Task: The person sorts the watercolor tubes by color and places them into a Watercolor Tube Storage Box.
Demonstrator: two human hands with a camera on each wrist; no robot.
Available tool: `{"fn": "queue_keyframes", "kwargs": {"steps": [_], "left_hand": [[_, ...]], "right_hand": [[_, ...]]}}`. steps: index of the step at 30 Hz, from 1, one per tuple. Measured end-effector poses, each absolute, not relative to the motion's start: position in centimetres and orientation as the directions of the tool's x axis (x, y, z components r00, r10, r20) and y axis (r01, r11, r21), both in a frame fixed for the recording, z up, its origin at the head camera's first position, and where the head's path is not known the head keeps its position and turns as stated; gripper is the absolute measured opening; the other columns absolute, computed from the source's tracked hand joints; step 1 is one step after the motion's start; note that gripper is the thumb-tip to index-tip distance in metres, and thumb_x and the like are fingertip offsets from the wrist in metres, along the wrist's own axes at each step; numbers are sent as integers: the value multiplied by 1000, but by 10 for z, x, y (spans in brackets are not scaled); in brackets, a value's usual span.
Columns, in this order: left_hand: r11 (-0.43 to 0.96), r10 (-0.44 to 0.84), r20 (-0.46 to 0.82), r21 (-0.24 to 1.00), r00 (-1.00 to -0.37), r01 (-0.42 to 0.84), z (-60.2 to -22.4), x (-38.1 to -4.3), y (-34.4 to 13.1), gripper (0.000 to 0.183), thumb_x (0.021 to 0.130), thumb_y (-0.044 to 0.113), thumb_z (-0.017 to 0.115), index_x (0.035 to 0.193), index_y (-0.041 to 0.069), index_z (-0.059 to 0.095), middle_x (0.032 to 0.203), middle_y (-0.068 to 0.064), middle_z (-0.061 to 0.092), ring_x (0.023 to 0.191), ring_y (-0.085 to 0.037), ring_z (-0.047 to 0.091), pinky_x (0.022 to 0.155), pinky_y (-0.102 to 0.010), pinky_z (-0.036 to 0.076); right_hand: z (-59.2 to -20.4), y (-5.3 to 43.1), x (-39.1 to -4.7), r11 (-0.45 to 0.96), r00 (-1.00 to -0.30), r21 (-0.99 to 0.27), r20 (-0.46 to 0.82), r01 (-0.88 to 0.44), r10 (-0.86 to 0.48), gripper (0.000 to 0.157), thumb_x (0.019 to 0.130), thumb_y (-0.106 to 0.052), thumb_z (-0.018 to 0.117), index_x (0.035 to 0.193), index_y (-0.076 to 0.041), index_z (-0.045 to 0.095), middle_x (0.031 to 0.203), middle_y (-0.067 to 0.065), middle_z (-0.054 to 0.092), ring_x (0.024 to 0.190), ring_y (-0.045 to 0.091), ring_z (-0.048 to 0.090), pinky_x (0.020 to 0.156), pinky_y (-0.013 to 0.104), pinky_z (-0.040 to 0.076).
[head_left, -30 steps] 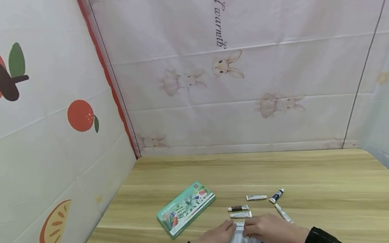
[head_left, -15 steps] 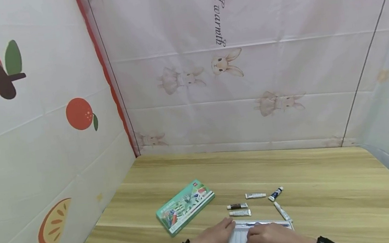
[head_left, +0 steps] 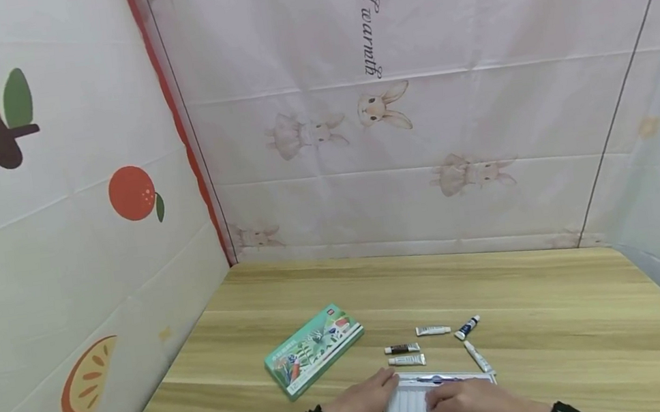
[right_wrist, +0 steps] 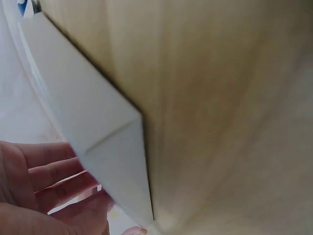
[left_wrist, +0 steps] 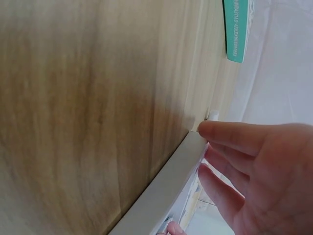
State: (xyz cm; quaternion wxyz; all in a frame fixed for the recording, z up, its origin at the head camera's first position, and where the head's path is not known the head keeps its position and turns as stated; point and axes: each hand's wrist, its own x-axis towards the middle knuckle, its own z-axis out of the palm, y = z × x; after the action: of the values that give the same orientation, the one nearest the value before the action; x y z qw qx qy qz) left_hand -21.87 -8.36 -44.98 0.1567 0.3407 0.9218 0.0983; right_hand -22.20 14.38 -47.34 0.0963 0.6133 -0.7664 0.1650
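Note:
A white slotted tray (head_left: 407,411) lies at the near edge of the head view, a slim dark-tipped brush (head_left: 438,379) along its far side. My left hand (head_left: 363,406) grips the tray's left end, fingers at the far corner and thumb at the near one. Its fingers touch the tray's wall (left_wrist: 166,188) in the left wrist view. My right hand (head_left: 475,407) is over the slots with curled fingers, pinching a small whitish paint tube (right_wrist: 99,188), mostly hidden by them. The tray's right part is behind this hand.
Several loose paint tubes lie beyond the tray: a white one (head_left: 407,361), a dark brown one (head_left: 402,349), a dark blue one (head_left: 467,328) and others. A green illustrated box (head_left: 315,351) rests at the left. Printed cloth (head_left: 331,213) walls off the table's back.
My right hand has shifted right and slightly nearer me over the tray, uncovering more slots and the brush. Coloured tubes seen beneath it earlier are now hidden. The left hand stays put.

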Motion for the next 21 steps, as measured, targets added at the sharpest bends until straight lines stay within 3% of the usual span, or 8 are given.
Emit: {"fn": "queue_keyframes", "kwargs": {"steps": [10, 13, 17, 21], "left_hand": [[746, 660, -216, 296, -719, 596, -451, -221, -84, 83, 61, 52, 58, 125, 8, 32, 128, -7, 28, 115, -15, 27, 86, -26, 33], [746, 661, -207, 287, -721, 601, -452, -221, -84, 83, 60, 52, 59, 125, 7, 33, 128, -8, 29, 114, -15, 28, 86, -25, 33], [750, 656, -229, 307, -719, 586, -454, -222, -83, 83, 59, 52, 59, 125, 9, 33, 128, -7, 29, 114, -15, 28, 87, -26, 33], [761, 644, -254, 310, -722, 570, -452, -222, -83, 82, 59, 51, 60, 125, 10, 33, 128, -5, 29, 115, -15, 27, 87, -28, 33]], "right_hand": [[-472, 141, -221, 221, -245, -108, 347, -969, -905, 13, 78, -19, 57, 88, -20, 65, 96, -9, 52, 88, -1, 46, 70, 11, 39], [-468, 143, -223, 244, -277, -134, 358, -960, -892, 15, 76, -16, 58, 89, -19, 64, 96, -7, 52, 87, 2, 48, 69, 11, 40], [-461, 161, -236, 401, -429, -157, 403, -903, -808, 17, 71, -8, 62, 86, -16, 63, 92, -2, 54, 81, 7, 51, 66, 15, 43], [-455, 185, -255, 668, -670, -166, 396, -725, -629, 15, 67, -3, 64, 80, -8, 61, 81, 1, 53, 73, 14, 52, 59, 23, 45]]}}
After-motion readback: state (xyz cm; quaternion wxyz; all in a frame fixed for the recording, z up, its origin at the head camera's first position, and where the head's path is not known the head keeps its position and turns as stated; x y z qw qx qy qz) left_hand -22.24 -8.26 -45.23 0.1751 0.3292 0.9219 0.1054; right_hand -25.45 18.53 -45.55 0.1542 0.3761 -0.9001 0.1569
